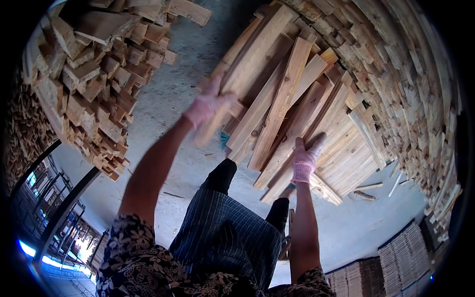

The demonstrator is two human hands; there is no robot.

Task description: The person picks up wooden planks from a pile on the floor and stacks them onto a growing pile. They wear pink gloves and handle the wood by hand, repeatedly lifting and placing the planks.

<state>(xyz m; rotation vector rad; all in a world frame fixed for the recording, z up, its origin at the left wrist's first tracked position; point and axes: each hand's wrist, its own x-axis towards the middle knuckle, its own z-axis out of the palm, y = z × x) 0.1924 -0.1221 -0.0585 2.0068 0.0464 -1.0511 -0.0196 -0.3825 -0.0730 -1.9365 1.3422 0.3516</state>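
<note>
A long, wide wooden plank (pixel 255 54) slants across the left of a loose heap of planks. My left hand (pixel 210 105), in a pink glove and blurred by motion, is closed around its near part, with the thumb side over its top face. My right hand (pixel 307 157), also in a pink glove, lies on the right side of the heap. Its thumb and fingers are spread apart over a plank (pixel 284 166). Between my hands several narrower planks (pixel 282 104) lie at angles, overlapping one another. Wider pale boards (pixel 346 158) lie just right of my right hand.
A tall stack of wood pieces (pixel 99 79) stands at the left, their ends jutting out. Another high wood stack (pixel 396 74) curves along the right. Thin offcuts (pixel 366 190) lie on the grey floor (pixel 163 106). Bundled pale sticks (pixel 403 252) sit at lower right.
</note>
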